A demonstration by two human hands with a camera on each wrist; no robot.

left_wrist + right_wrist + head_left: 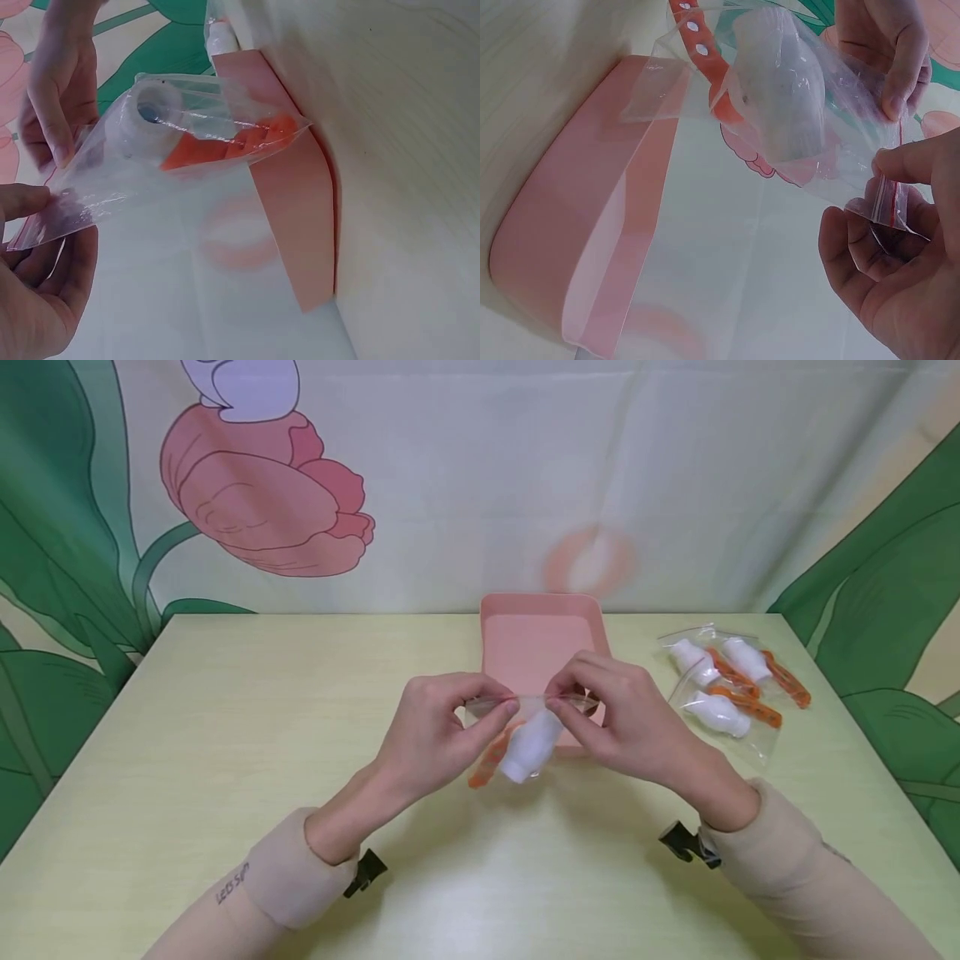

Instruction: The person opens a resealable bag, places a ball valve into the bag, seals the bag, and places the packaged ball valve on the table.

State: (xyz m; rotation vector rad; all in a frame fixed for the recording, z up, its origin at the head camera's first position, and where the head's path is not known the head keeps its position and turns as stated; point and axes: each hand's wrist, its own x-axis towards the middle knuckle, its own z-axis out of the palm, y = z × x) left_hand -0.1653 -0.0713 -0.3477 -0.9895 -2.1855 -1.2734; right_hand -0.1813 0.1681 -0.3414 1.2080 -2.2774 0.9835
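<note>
Both hands hold up a clear zip-lock bag (847, 157) by its top edge, in front of a pink tray. My left hand (442, 727) pinches the seal on the left between thumb and fingers. On the right, my right hand (622, 714) pinches the same edge a short way off. Inside the bag hang a white plastic bottle-like piece (532, 745), with a round opening facing the left wrist view, and an orange strap (705, 56) with a row of holes. A red line runs along the seal in the right wrist view.
The pink tray (543, 639) stands at the table's back edge, behind the hands. To its right lie several more clear bags (765, 743) with white pieces and orange straps. A printed curtain (465, 485) hangs behind the pale table (262, 710).
</note>
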